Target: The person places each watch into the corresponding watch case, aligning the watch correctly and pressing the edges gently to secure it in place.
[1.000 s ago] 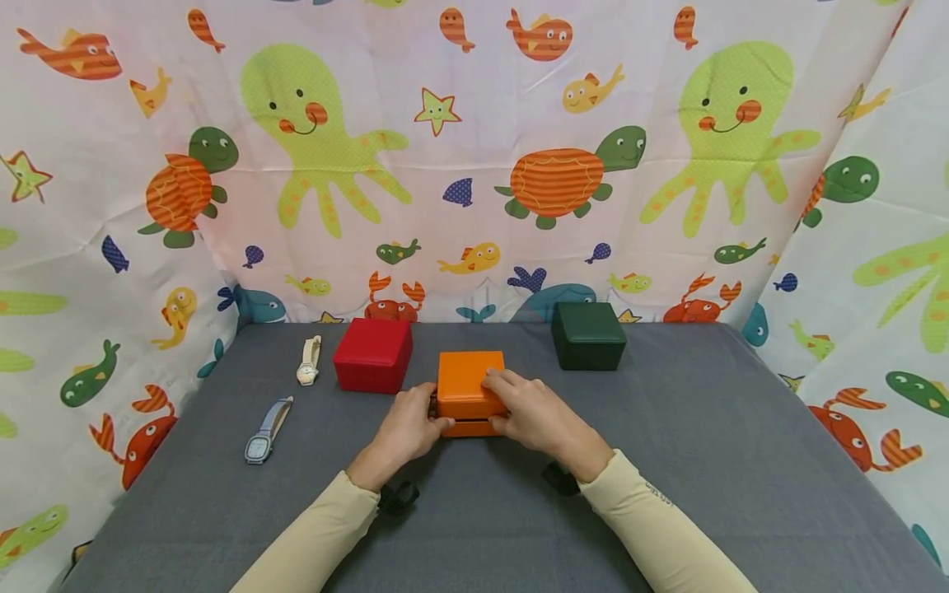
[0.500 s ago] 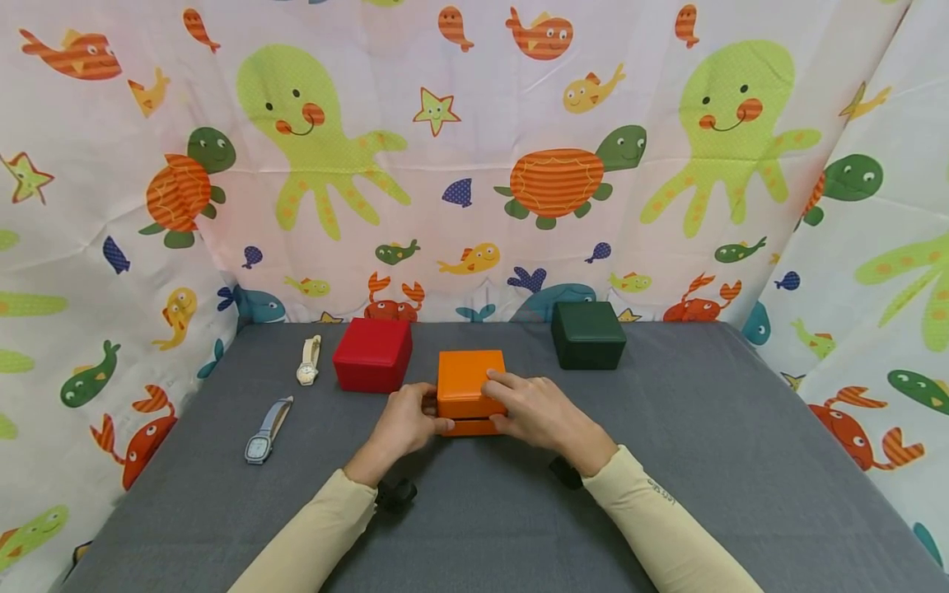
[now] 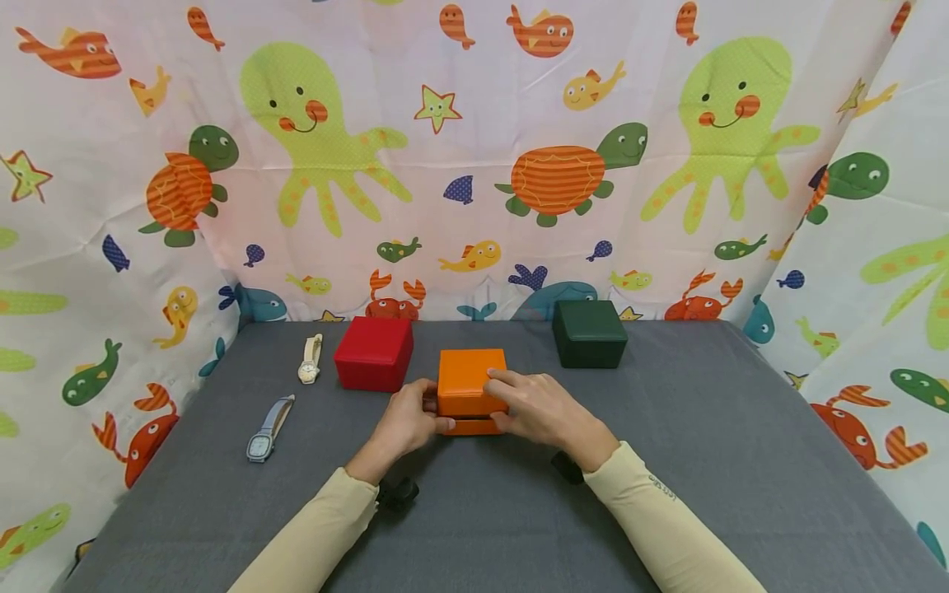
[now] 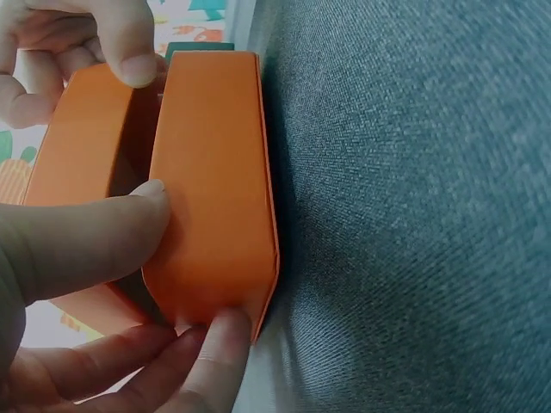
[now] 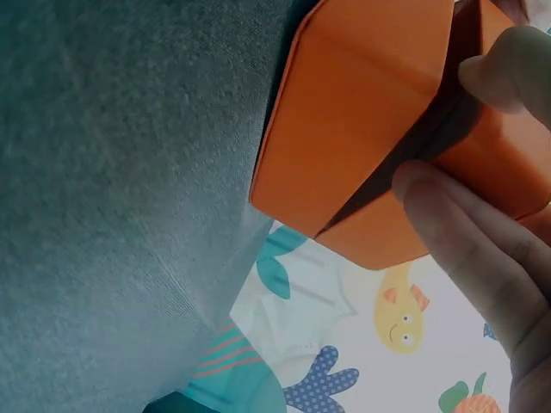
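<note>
An orange box [image 3: 470, 380] with a hinged lid sits on the cloth in front of the person, in the middle of the head view. My left hand [image 3: 404, 418] grips its left side, thumb at the front and fingers at the side of the base [image 4: 211, 172]. On the right, my right hand [image 3: 547, 416] holds the lid [image 5: 510, 155], its thumb at the front edge and fingers along the side. A narrow dark gap shows between lid and base in both wrist views. What lies inside is hidden.
A red box [image 3: 374, 354] stands behind to the left, and a dark green box [image 3: 589, 333] behind to the right. Two wristwatches lie on the left: a cream-strapped watch [image 3: 310, 359] and a blue-strapped watch [image 3: 270, 430]. A patterned curtain [image 3: 460, 123] encloses the grey cloth [image 3: 741, 453].
Very little differs. Both hands keep hold of the orange box, and the right wrist has shifted slightly to the right.
</note>
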A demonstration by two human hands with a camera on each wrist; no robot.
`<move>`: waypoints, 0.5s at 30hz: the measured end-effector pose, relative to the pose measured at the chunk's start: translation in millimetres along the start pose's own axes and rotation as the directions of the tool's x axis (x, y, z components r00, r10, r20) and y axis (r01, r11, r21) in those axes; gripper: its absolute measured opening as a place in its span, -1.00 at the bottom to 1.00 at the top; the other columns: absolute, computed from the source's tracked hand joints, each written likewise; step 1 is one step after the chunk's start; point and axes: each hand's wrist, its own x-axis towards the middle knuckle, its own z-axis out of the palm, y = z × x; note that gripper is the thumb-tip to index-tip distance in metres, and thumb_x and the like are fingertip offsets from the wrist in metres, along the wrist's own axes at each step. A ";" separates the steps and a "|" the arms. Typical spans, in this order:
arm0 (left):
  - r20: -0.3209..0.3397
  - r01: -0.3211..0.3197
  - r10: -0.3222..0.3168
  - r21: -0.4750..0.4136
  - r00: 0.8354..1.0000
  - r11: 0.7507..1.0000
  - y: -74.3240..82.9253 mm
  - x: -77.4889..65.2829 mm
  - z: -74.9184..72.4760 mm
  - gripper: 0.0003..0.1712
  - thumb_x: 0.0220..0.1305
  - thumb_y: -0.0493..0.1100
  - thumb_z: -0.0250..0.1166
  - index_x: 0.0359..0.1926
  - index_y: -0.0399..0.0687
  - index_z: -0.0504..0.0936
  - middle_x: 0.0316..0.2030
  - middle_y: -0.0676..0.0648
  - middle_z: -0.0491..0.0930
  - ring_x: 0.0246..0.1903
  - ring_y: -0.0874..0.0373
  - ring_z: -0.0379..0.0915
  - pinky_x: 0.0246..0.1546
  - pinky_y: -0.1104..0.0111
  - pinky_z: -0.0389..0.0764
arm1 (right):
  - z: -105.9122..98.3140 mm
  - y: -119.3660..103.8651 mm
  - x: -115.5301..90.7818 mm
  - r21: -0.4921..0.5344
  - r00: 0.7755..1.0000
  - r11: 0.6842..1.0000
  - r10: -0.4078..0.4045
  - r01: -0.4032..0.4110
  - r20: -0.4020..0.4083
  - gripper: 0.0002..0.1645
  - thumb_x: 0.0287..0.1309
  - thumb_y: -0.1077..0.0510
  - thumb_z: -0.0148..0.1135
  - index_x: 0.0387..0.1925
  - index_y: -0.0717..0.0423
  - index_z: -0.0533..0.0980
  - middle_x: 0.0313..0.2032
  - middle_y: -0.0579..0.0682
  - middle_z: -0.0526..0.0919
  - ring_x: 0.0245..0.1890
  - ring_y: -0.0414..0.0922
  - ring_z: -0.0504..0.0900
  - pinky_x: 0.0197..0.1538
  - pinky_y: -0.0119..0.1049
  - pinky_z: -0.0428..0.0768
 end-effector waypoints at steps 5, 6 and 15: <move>0.009 0.018 -0.017 -0.044 1.000 0.999 -0.6 2.5 1.7 -0.31 -0.06 -0.26 0.53 0.14 -0.25 0.46 -0.03 -0.14 0.56 -0.15 0.07 0.56 -0.15 0.22 0.62 | -2.2 2.5 0.3 0.031 1.000 1.000 -0.008 0.008 -0.007 -0.63 0.01 0.14 0.39 -0.11 0.03 0.50 0.03 0.11 0.61 -0.45 -0.13 0.68 -0.36 -0.36 0.64; 0.010 0.024 -0.023 -0.050 1.000 0.998 -0.7 2.8 2.0 -0.30 -0.06 -0.26 0.53 0.14 -0.24 0.46 -0.01 -0.14 0.55 -0.14 0.06 0.55 -0.15 0.22 0.62 | -2.4 3.0 0.3 0.040 1.000 0.999 -0.006 0.006 -0.007 -0.63 0.02 0.14 0.39 -0.10 0.03 0.50 0.03 0.11 0.61 -0.44 -0.13 0.68 -0.35 -0.36 0.64; 0.020 0.034 -0.032 -0.125 0.999 0.992 -2.3 0.7 2.7 -0.28 -0.09 -0.39 0.51 0.14 -0.25 0.43 0.01 -0.18 0.50 -0.06 0.00 0.51 -0.18 0.24 0.63 | -8.7 5.9 5.3 0.153 0.999 0.987 0.044 -0.047 0.024 -0.64 0.03 0.17 0.39 -0.11 0.06 0.50 -0.14 -0.01 0.63 -0.44 -0.18 0.60 -0.27 -0.45 0.62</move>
